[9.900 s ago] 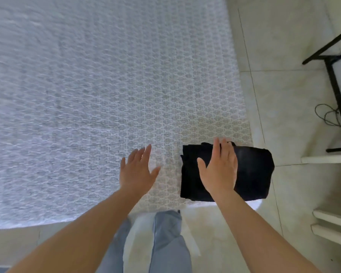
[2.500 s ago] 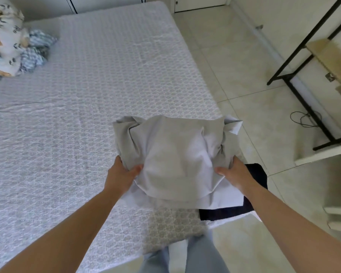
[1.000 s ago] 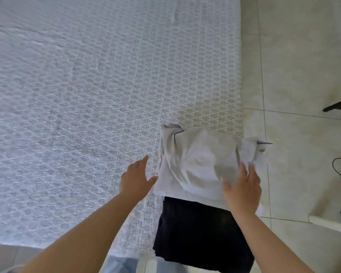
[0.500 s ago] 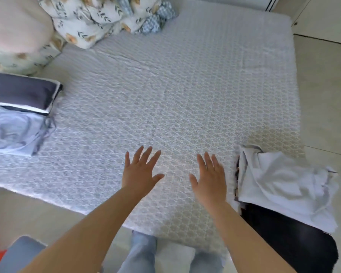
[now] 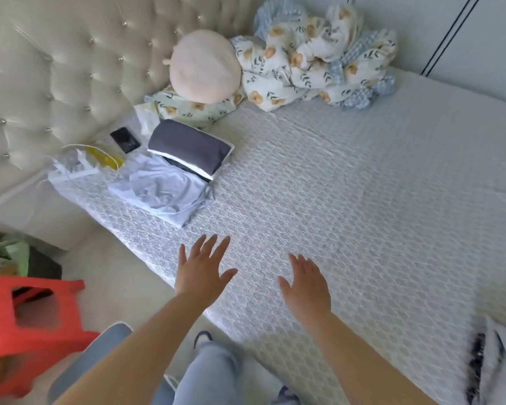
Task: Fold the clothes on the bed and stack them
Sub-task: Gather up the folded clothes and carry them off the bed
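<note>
Both my hands hover empty over the near edge of the white patterned bed. My left hand has its fingers spread; my right hand is flat and relaxed. Up and to the left lie a loose pale blue garment and a folded dark grey garment partly on top of it, well beyond my fingertips. The folded stack, a pale grey piece over a black one, shows only as a sliver at the bottom right edge.
A round cream cushion and a crumpled floral blanket fill the far corner by the tufted headboard. A phone and a yellow item lie near the headboard. A red plastic stool stands on the floor at left.
My view has swung left, away from the stack, toward the head of the bed. Both hands stay empty and spread, now closer to the garments at the left.
</note>
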